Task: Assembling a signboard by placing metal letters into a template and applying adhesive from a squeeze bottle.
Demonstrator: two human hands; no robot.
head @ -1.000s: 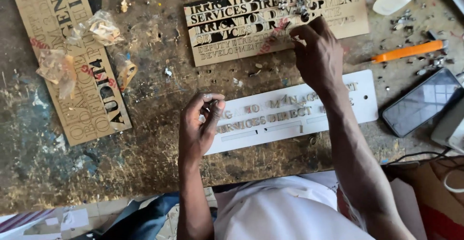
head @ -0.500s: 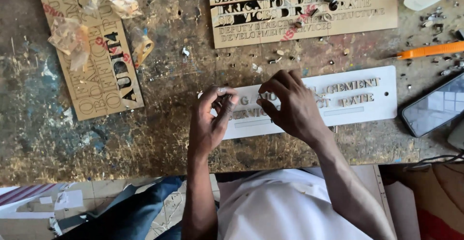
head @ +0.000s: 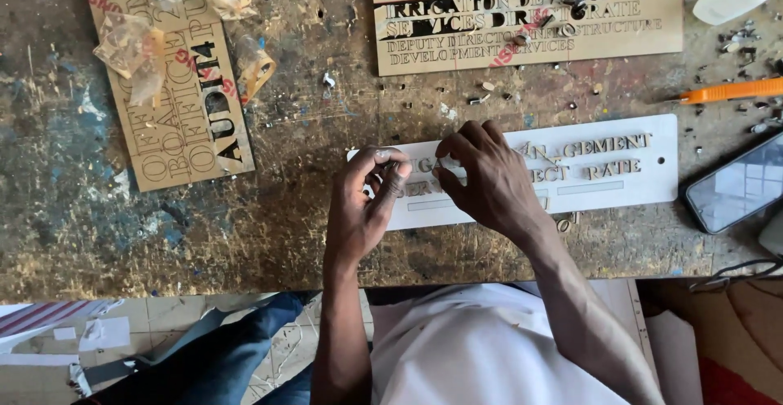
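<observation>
Worktop (head: 269, 234) of scarred, paint-stained wood carries everything here. At the top edge lies a wide tan stencil board (head: 652, 34) cut through with rows of letters; a second tan board (head: 175, 140) lies tilted at the left with scraps of crumpled clear tape (head: 130, 50) on it. A long white sign plate (head: 620, 185), partly set with raised metal letters, lies just in front of the person. Both hands work over its left end. The right hand (head: 489, 181) has its grip pressed fingertip-down on the plate. The left hand (head: 367, 205) has its grip pinched on a small metal letter (head: 390, 166) at the plate's left edge. A dark phone (head: 738, 185) lies just right of the plate, an orange knife (head: 734, 91) above it.
</observation>
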